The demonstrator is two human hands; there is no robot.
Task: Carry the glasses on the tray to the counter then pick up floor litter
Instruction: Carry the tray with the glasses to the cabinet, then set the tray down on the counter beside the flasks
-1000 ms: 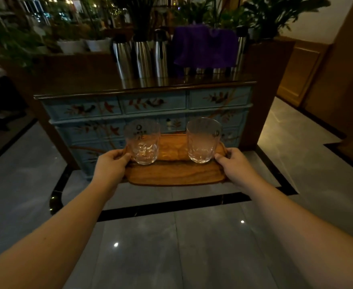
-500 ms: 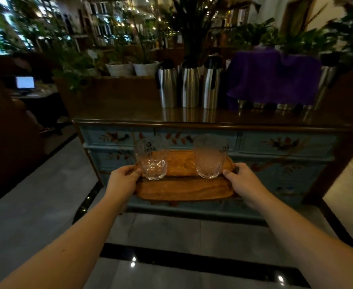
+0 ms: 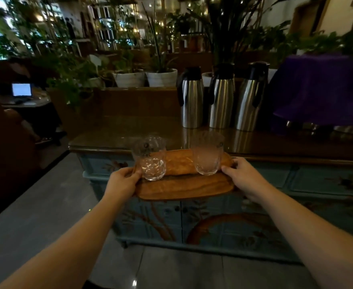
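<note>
An oval wooden tray (image 3: 184, 187) is held level in front of me, just before the counter's front edge. My left hand (image 3: 122, 181) grips its left end and my right hand (image 3: 243, 178) grips its right end. Two clear empty glasses stand upright on it: one at the left (image 3: 150, 161), one at the right (image 3: 207, 155). The counter (image 3: 146, 134) is a dark glossy top on a blue painted cabinet (image 3: 223, 224), directly ahead. No floor litter shows in view.
Three steel thermos jugs (image 3: 221, 97) stand at the back of the counter. A purple cloth (image 3: 321, 88) covers things at the right. Potted plants (image 3: 144, 78) line the ledge behind. Grey tiled floor (image 3: 31, 207) lies to the left, with a lit screen (image 3: 21, 89) beyond.
I have come closer to the counter; the cabinet fills more of the view. The tray has risen to about counter-top height, still held in both hands with both glasses upright.
</note>
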